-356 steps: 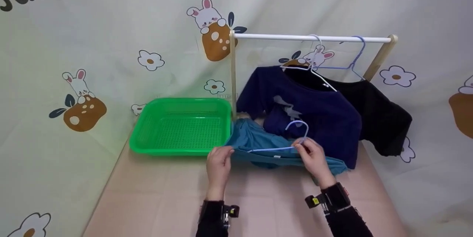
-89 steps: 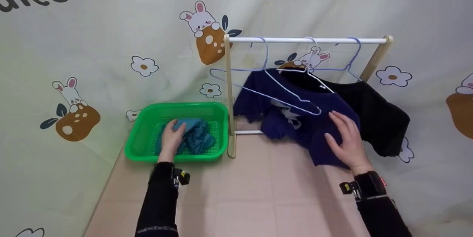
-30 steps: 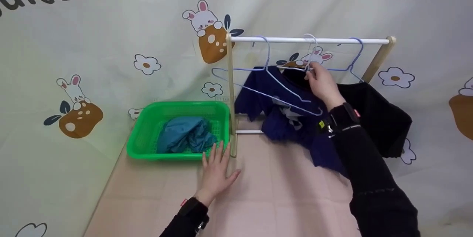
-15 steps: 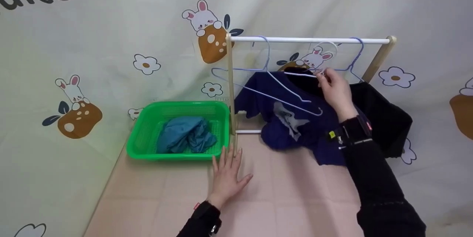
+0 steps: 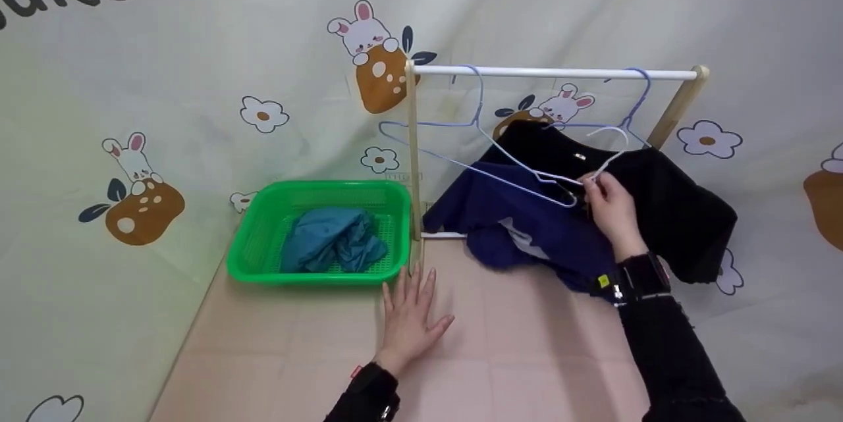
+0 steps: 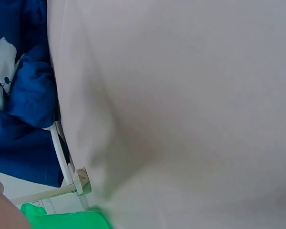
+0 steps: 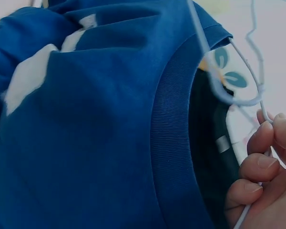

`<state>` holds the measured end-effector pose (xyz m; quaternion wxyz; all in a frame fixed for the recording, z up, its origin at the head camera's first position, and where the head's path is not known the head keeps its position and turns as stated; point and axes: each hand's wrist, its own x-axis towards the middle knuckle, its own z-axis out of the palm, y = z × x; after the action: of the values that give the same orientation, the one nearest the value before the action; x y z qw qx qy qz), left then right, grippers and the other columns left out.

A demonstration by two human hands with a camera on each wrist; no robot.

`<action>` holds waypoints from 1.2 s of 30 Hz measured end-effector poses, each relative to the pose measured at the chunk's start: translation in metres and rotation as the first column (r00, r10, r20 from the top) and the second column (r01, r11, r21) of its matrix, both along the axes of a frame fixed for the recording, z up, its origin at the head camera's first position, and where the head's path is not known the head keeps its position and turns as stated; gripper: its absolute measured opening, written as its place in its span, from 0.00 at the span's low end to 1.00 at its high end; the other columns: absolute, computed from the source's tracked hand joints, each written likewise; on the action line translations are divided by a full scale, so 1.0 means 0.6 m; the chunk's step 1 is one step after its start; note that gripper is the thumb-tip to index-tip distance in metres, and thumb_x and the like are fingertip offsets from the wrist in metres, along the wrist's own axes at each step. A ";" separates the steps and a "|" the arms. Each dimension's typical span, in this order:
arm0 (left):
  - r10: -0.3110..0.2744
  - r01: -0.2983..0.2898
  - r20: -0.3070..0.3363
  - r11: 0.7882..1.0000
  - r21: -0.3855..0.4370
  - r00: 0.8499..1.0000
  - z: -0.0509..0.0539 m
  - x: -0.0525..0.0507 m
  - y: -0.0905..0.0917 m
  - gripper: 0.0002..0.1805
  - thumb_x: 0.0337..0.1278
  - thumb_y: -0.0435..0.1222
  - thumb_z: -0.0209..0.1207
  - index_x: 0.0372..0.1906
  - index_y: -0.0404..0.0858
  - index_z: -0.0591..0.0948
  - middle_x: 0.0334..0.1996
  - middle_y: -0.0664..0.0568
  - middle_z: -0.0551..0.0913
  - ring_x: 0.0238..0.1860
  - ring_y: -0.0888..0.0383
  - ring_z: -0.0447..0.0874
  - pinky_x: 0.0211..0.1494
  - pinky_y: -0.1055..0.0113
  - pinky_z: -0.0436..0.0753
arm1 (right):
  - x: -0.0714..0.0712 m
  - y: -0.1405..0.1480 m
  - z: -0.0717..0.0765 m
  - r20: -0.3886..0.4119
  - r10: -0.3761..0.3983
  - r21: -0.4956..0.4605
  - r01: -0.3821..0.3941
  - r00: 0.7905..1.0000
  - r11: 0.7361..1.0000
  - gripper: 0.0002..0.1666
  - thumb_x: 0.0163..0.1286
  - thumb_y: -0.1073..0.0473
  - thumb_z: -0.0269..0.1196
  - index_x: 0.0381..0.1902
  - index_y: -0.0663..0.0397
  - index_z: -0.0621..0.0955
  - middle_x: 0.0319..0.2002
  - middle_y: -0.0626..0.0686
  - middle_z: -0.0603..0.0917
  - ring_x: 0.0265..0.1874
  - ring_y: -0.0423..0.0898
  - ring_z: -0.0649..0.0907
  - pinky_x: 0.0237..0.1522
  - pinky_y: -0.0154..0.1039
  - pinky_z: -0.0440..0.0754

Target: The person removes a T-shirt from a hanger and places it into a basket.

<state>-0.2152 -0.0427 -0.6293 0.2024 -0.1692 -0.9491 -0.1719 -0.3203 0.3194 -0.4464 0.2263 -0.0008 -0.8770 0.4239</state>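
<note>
My right hand pinches the white clothes hanger just below its hook, which is off the rod. From that hanger droops a navy shirt with a grey-white print, tilted and lowered in front of the rack. In the right wrist view the fingers curl round the hanger wire beside the shirt's ribbed neckline. My left hand is spread flat over the table, just in front of the basket's right corner, holding nothing. A bare blue hanger on the rod crosses in front of the navy shirt.
A green basket at the left holds a crumpled teal garment. The rack's white rod spans two wooden posts. A black shirt hangs on another blue hanger at the right. Pinkish cloth covers the table.
The teal garment came off its hanger into the basket; that hanger went onto the rod. My right hand then unhooked the white hanger and lowered it with the navy shirt. My left hand left the basket.
</note>
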 end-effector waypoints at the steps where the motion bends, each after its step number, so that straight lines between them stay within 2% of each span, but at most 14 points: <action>1: 0.000 0.000 -0.001 1.000 0.006 1.000 0.000 0.000 0.001 0.50 0.54 0.62 0.62 0.77 0.42 0.61 0.76 0.39 0.56 0.74 0.35 0.50 0.67 0.29 0.50 | 0.004 0.002 -0.011 0.007 -0.003 -0.018 0.003 1.000 1.000 0.16 0.78 0.54 0.54 0.45 0.61 0.81 0.29 0.54 0.79 0.29 0.38 0.75 0.38 0.35 0.70; 7: -0.008 0.008 -0.010 1.000 0.026 1.000 0.002 -0.001 0.007 0.49 0.54 0.62 0.62 0.76 0.42 0.63 0.75 0.38 0.57 0.74 0.34 0.50 0.67 0.29 0.51 | 0.028 0.005 -0.072 0.024 -0.001 -0.096 0.003 1.000 0.995 0.13 0.78 0.59 0.54 0.43 0.64 0.81 0.28 0.51 0.77 0.29 0.36 0.73 0.36 0.31 0.69; 13: 0.004 -0.004 0.005 1.000 -0.011 1.000 0.007 -0.005 0.008 0.49 0.56 0.66 0.56 0.77 0.44 0.61 0.75 0.39 0.57 0.74 0.34 0.50 0.68 0.30 0.52 | 0.053 -0.006 -0.126 -0.001 0.041 -0.181 -0.040 0.999 0.983 0.12 0.77 0.64 0.53 0.43 0.68 0.80 0.26 0.51 0.76 0.27 0.36 0.73 0.35 0.29 0.68; 16: -0.002 0.003 0.013 1.000 -0.011 1.000 0.010 -0.005 0.009 0.49 0.56 0.66 0.56 0.77 0.44 0.62 0.76 0.40 0.56 0.74 0.34 0.50 0.68 0.30 0.52 | 0.064 -0.011 -0.149 -0.036 0.063 -0.218 -0.069 0.997 0.974 0.11 0.77 0.66 0.53 0.42 0.71 0.80 0.25 0.52 0.76 0.26 0.36 0.72 0.32 0.27 0.68; 21: -0.010 0.010 -0.002 1.000 -0.023 1.000 0.014 -0.008 0.012 0.48 0.57 0.65 0.57 0.76 0.43 0.63 0.76 0.40 0.55 0.74 0.34 0.50 0.68 0.30 0.52 | 0.084 -0.024 -0.180 -0.124 0.098 -0.240 -0.125 0.987 0.963 0.09 0.74 0.74 0.52 0.40 0.76 0.79 0.24 0.61 0.75 0.25 0.40 0.73 0.31 0.27 0.67; 23: -0.013 0.013 -0.002 1.000 -0.018 1.000 0.016 -0.011 0.015 0.48 0.57 0.64 0.58 0.76 0.43 0.62 0.77 0.41 0.53 0.75 0.35 0.49 0.68 0.30 0.51 | 0.092 -0.032 -0.190 -0.141 0.114 -0.220 -0.143 0.983 0.965 0.08 0.73 0.75 0.53 0.40 0.74 0.79 0.24 0.60 0.75 0.25 0.39 0.73 0.31 0.27 0.67; 26: -0.023 0.023 -0.003 1.000 -0.003 1.000 0.022 -0.017 0.022 0.50 0.55 0.62 0.61 0.77 0.44 0.59 0.78 0.41 0.50 0.75 0.35 0.46 0.68 0.30 0.50 | 0.102 -0.046 -0.204 -0.141 0.145 -0.172 -0.168 0.979 0.971 0.07 0.73 0.73 0.55 0.38 0.67 0.81 0.23 0.52 0.76 0.25 0.37 0.73 0.31 0.26 0.68; 29: -0.040 0.040 -0.033 0.999 0.012 0.999 0.030 -0.023 0.030 0.52 0.54 0.62 0.63 0.78 0.44 0.57 0.77 0.41 0.51 0.76 0.37 0.45 0.68 0.30 0.51 | 0.110 -0.062 -0.214 -0.144 0.200 -0.106 -0.216 0.969 0.970 0.06 0.71 0.71 0.58 0.37 0.61 0.83 0.23 0.47 0.77 0.25 0.36 0.74 0.31 0.27 0.69; 32: -0.072 0.075 -0.086 0.997 0.034 0.994 0.036 -0.029 0.038 0.51 0.54 0.58 0.65 0.78 0.44 0.58 0.76 0.40 0.55 0.75 0.37 0.49 0.67 0.30 0.54 | 0.117 -0.078 -0.221 -0.183 0.272 -0.032 -0.282 0.945 0.959 0.06 0.69 0.71 0.61 0.36 0.58 0.83 0.24 0.45 0.77 0.25 0.37 0.75 0.31 0.27 0.71; 36: -0.136 0.149 -0.154 0.986 0.078 0.979 0.042 -0.031 0.044 0.46 0.56 0.51 0.68 0.76 0.40 0.62 0.74 0.42 0.62 0.73 0.39 0.57 0.68 0.34 0.56 | 0.123 -0.098 -0.227 -0.243 0.359 0.079 -0.351 0.901 0.933 0.08 0.66 0.72 0.63 0.36 0.55 0.84 0.27 0.43 0.79 0.25 0.37 0.77 0.31 0.26 0.72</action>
<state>-0.2339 -0.0165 -0.6042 0.2667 -0.2401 -0.9083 -0.2151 -0.2465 0.2608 -0.5827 0.2556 0.2170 -0.8331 0.4400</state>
